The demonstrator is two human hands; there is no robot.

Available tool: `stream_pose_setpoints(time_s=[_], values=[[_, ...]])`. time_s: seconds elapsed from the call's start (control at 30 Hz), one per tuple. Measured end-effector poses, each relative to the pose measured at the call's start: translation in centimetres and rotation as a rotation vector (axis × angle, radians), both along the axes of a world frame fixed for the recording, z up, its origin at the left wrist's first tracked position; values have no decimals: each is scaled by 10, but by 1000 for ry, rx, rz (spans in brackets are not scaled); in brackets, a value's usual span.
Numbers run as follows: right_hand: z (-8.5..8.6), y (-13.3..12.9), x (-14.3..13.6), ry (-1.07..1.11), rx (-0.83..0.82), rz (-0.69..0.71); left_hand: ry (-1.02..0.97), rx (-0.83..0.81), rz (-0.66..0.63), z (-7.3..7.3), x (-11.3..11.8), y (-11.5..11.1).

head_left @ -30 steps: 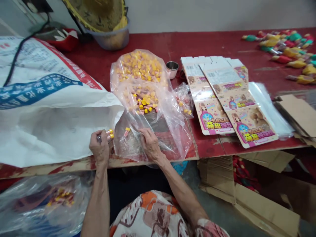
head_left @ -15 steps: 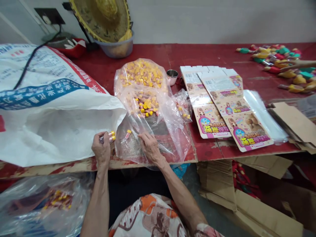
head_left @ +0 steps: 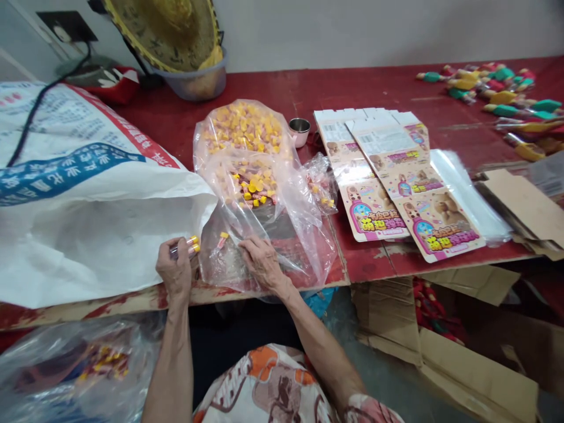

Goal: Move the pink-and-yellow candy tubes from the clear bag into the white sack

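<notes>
My left hand [head_left: 175, 271] is closed around a few small clear tubes with yellow caps [head_left: 192, 247], just in front of the open mouth of a white woven sack [head_left: 110, 235]. To its right, my right hand [head_left: 263, 264] has its fingers pinched on the front part of a clear plastic bag [head_left: 304, 252]. One loose yellow-capped tube [head_left: 222, 239] lies on the plastic between the hands. Farther back, the same bag holds a large heap of yellow-capped tubes [head_left: 247, 132].
Printed cardboard display cards [head_left: 440, 226] and clear sleeves [head_left: 467, 200] lie to the right. A metal cup [head_left: 299, 130], a tub [head_left: 198, 82] with a straw hat [head_left: 167, 29], and colourful toy-like pieces [head_left: 502, 88] stand behind. An open carton [head_left: 388, 323] sits below the table edge.
The view has shifted slightly, so things sit a little farther left. Both hands keep nearly the same pose. Another person's hand at the far right has left the view, and some colourful pieces there have moved.
</notes>
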State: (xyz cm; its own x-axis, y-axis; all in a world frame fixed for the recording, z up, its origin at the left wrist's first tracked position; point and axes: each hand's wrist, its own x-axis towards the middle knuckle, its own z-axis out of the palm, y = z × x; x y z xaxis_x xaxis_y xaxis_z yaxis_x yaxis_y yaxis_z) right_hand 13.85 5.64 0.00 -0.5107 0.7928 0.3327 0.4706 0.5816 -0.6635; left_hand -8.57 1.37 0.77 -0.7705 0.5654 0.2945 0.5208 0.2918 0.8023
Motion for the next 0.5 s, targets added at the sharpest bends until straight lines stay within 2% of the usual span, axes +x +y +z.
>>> stream_pose_setpoints(time_s=[0.5], values=[[-3, 1, -2, -26, 13, -9, 13, -21, 21, -1, -1, 2]])
